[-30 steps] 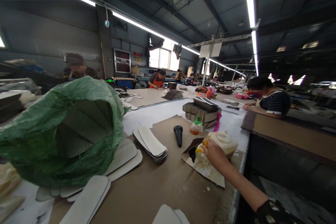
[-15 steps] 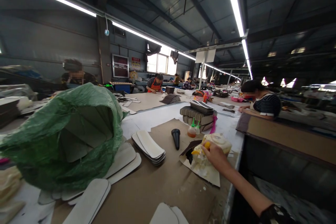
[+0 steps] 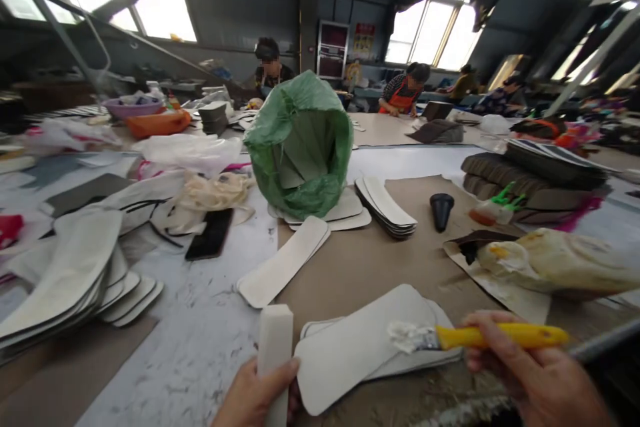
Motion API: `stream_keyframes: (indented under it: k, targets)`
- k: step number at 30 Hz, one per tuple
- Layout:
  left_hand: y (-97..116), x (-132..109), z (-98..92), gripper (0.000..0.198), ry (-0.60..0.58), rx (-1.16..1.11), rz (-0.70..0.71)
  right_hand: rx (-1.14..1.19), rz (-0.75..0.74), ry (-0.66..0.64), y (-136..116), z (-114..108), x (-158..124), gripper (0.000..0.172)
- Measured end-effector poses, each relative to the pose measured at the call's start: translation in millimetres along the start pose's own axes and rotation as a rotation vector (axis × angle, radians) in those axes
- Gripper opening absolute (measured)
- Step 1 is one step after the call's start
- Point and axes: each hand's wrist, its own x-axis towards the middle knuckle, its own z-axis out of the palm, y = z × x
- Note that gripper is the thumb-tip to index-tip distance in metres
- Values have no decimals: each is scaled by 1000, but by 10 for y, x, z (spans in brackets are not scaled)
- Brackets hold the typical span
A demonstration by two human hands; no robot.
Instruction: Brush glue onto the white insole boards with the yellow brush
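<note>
My right hand (image 3: 530,360) is closed around the yellow handle of a brush (image 3: 505,335). White paste covers the bristles, which touch the upper face of a pale rounded panel (image 3: 360,347). More such panels lie beneath it. My left hand (image 3: 263,390) grips a narrow white block (image 3: 275,340), its thumb by the panel's left end. Right of the panels, a paste-smeared cream bag (image 3: 575,260) lies on its side, its mouth toward a black opening.
A green bag (image 3: 300,140) of panels stands behind. Nearby are a black tapered object (image 3: 441,211), a glue bottle (image 3: 485,212), a panel stack (image 3: 387,203) and a dark phone (image 3: 210,233). More panels (image 3: 75,267) lie left. People work across the table.
The view has swung left and down. My right hand has left the cream bag with the brush, which now rests on a panel. My left hand has come into view with the white block.
</note>
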Motion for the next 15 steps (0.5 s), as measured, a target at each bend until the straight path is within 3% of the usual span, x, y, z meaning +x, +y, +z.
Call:
stream_keyframes:
  k: [2, 4, 6, 11, 15]
  targets:
    - [0, 16, 12, 37, -8, -26, 5, 6, -1, -199, 62, 392, -256, 33]
    - [-14, 34, 12, 38, -14, -42, 11, 9, -32, -261, 127, 680, -402, 29]
    - [-43, 54, 3, 38, -17, -57, 21, -20, -46, -281, 181, 833, -447, 29]
    - [-108, 88, -17, 35, -24, -74, 56, -185, -88, -302, 150, 826, -406, 33]
    - [-124, 91, -24, 34, -34, -73, 61, -182, -130, -291, 97, 836, -463, 30]
